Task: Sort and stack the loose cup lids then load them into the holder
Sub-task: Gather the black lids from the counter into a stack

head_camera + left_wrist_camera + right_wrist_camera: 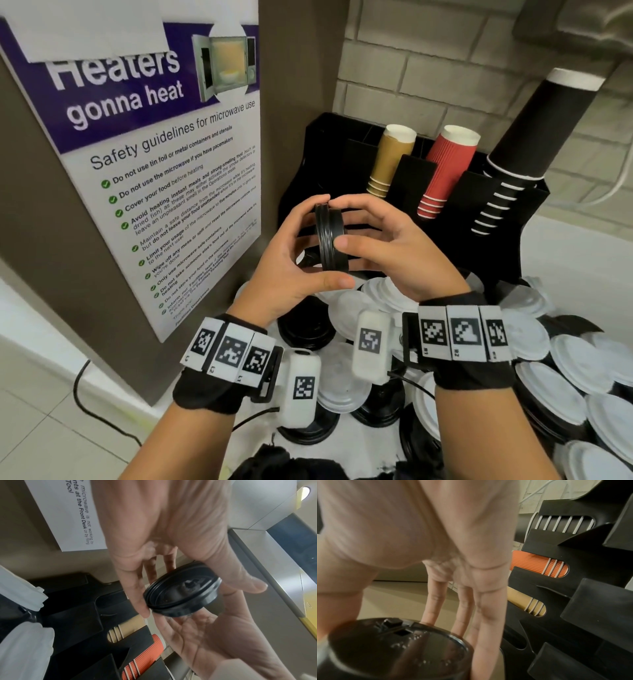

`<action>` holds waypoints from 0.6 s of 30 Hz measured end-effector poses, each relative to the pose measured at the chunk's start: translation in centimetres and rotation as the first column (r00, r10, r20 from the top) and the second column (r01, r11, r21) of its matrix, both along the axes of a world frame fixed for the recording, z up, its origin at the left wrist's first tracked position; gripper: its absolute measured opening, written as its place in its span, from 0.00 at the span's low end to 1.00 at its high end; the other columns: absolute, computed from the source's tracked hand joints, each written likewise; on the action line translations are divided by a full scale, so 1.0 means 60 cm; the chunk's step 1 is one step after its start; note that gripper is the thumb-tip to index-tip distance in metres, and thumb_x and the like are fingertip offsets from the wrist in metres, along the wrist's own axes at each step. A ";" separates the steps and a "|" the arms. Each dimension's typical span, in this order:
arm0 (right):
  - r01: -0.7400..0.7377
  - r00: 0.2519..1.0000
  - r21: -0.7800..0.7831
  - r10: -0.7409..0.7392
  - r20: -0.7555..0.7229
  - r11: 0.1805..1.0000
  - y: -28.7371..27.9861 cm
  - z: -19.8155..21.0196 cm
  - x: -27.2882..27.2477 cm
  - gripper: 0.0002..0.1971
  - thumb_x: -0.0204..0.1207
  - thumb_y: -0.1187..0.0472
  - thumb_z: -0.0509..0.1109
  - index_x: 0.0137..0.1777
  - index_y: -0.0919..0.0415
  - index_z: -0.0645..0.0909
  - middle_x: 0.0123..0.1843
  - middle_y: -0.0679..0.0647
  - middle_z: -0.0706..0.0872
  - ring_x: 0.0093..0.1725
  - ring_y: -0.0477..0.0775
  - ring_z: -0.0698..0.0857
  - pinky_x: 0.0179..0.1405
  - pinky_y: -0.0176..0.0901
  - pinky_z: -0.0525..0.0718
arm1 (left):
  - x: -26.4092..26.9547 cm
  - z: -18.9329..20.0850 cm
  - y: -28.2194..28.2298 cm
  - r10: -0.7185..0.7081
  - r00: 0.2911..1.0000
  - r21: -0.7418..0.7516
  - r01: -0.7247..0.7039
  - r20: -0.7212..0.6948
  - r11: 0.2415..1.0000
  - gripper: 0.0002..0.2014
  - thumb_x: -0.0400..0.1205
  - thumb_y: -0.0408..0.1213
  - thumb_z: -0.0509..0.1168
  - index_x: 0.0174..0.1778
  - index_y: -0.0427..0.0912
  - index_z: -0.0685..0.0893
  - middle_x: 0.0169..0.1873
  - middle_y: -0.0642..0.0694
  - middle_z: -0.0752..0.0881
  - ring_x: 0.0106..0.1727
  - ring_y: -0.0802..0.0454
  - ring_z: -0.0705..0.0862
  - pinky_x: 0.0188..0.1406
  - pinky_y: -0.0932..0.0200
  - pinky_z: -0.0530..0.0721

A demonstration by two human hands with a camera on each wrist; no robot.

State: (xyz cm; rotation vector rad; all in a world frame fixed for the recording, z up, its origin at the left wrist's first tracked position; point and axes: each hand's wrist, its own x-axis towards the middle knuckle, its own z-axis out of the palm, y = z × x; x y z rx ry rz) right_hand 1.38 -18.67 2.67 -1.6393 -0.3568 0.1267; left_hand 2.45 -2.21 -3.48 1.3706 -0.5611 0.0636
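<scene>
A small stack of black cup lids [330,236] stands on edge in the air in front of the black holder [507,219]. My left hand [310,246] grips the stack's rim from the left, fingers over the top and thumb underneath. My right hand [342,222] pinches it from the right, thumb on the lid's face. The left wrist view shows the lids' hollow underside [181,593], with the right hand's palm [197,635] behind. In the right wrist view the top lid [399,649] shows its sip hole, fingers [429,608] past its far edge. Loose white lids [555,387] and black lids [308,329] cover the counter below.
The holder's slots carry stacks of tan cups [390,161], red cups [445,171] and tall black cups [534,137]. A panel with a microwave safety poster [154,171] stands close on the left. A brick wall [428,68] is behind. A black cable [82,394] runs down at the lower left.
</scene>
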 end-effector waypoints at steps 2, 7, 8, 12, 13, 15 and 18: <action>-0.011 1.000 -0.012 0.011 0.012 1.000 -0.001 -0.003 0.000 0.25 0.64 0.57 0.78 0.64 0.52 0.81 0.60 0.58 0.84 0.56 0.59 0.88 0.45 0.47 0.88 | -0.001 0.000 0.000 0.001 1.000 0.015 -0.001 -0.008 1.000 0.48 0.55 0.58 0.84 0.73 0.60 0.73 0.67 0.58 0.78 0.68 0.57 0.80 0.56 0.62 0.83; 0.132 0.991 -0.116 -0.132 0.014 0.984 -0.015 -0.003 0.021 0.17 0.70 0.43 0.73 0.59 0.42 0.81 0.58 0.51 0.86 0.57 0.51 0.87 0.51 0.44 0.88 | 0.003 0.013 0.011 0.109 0.994 0.056 -0.110 0.011 0.992 0.44 0.60 0.48 0.82 0.72 0.58 0.73 0.67 0.54 0.79 0.68 0.55 0.81 0.66 0.55 0.79; 0.188 0.982 -0.217 -0.179 0.059 0.958 -0.016 -0.001 0.032 0.12 0.76 0.46 0.71 0.57 0.46 0.82 0.56 0.50 0.86 0.56 0.50 0.86 0.51 0.41 0.87 | 0.006 0.021 0.015 0.137 0.990 0.052 -0.138 0.018 0.989 0.42 0.60 0.48 0.81 0.72 0.59 0.72 0.67 0.52 0.78 0.68 0.53 0.80 0.68 0.52 0.79; -0.017 0.974 -0.795 0.189 0.123 0.606 0.014 -0.011 0.072 0.14 0.78 0.55 0.71 0.61 0.59 0.84 0.56 0.50 0.87 0.57 0.48 0.84 0.59 0.39 0.81 | 0.017 0.061 0.029 0.178 0.978 0.040 -0.183 0.105 0.982 0.40 0.64 0.46 0.78 0.71 0.56 0.68 0.65 0.50 0.76 0.65 0.54 0.78 0.63 0.58 0.79; -0.093 0.951 -0.890 0.304 0.052 0.446 0.031 -0.020 0.075 0.19 0.77 0.51 0.72 0.64 0.58 0.83 0.60 0.51 0.86 0.59 0.49 0.82 0.62 0.40 0.79 | 0.018 0.070 0.031 0.169 0.977 0.044 -0.176 0.128 0.983 0.39 0.65 0.45 0.77 0.71 0.55 0.68 0.64 0.52 0.76 0.64 0.57 0.78 0.61 0.62 0.79; -0.151 0.901 -0.977 0.427 -0.072 0.153 0.067 -0.042 0.075 0.28 0.72 0.42 0.74 0.69 0.56 0.78 0.61 0.52 0.82 0.63 0.53 0.75 0.61 0.47 0.76 | 0.019 0.082 0.034 0.155 0.976 0.067 -0.167 0.154 0.984 0.37 0.66 0.45 0.77 0.70 0.55 0.69 0.63 0.56 0.76 0.64 0.58 0.78 0.62 0.62 0.78; -0.137 0.862 -0.987 0.480 -0.162 -0.086 0.100 -0.080 0.079 0.37 0.62 0.38 0.78 0.67 0.54 0.73 0.56 0.51 0.77 0.62 0.56 0.68 0.56 0.50 0.68 | 0.018 0.092 0.037 0.154 0.973 0.108 -0.173 0.171 0.979 0.37 0.66 0.47 0.78 0.70 0.56 0.69 0.64 0.54 0.75 0.67 0.54 0.77 0.67 0.58 0.77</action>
